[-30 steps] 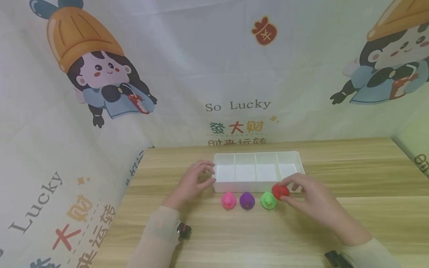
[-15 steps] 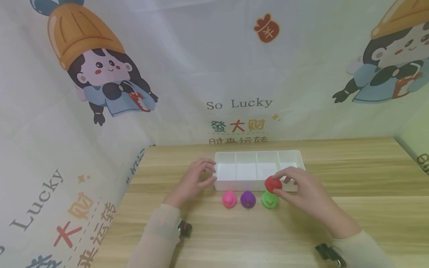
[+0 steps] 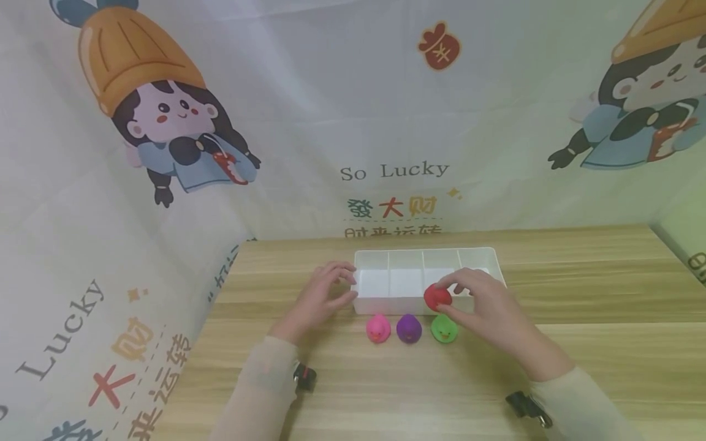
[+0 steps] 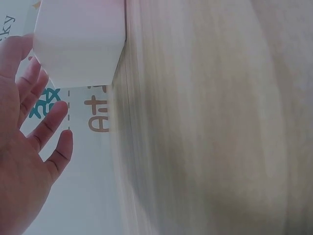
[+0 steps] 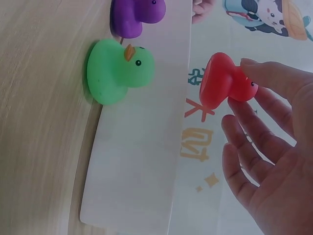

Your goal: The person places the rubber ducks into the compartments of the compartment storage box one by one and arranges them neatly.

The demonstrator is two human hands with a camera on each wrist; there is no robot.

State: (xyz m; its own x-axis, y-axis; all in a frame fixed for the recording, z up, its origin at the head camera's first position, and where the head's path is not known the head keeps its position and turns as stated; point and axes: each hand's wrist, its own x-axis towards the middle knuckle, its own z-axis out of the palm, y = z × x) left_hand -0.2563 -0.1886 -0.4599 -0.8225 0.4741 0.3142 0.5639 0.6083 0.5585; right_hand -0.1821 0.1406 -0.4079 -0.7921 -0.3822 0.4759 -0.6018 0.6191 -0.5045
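Note:
Pinched between the thumb and fingers of my right hand (image 3: 488, 306) is a red rubber duck (image 5: 222, 82), raised above the front wall of a white divided box (image 3: 388, 305). In the right wrist view the duck's head is in the grip and its flat base faces away. My left hand (image 3: 320, 300) has loosely bent, spread fingers at the box's left end; its fingertips (image 4: 35, 66) are right at the box edge. In front of the box stand a pink duck (image 3: 378, 329), a purple duck (image 3: 409, 329) and a green duck (image 5: 110, 73), in a row.
The box has several compartments side by side, split by thin dividers (image 3: 388, 272). It stands on a wood-grain table (image 3: 386, 392). Behind the table hangs a printed cloth (image 3: 309, 122) with cartoon figures and lettering.
My right hand has lifted the red duck from beside the green one and carried it up and left over the front of the box. The left hand stays at the box's end.

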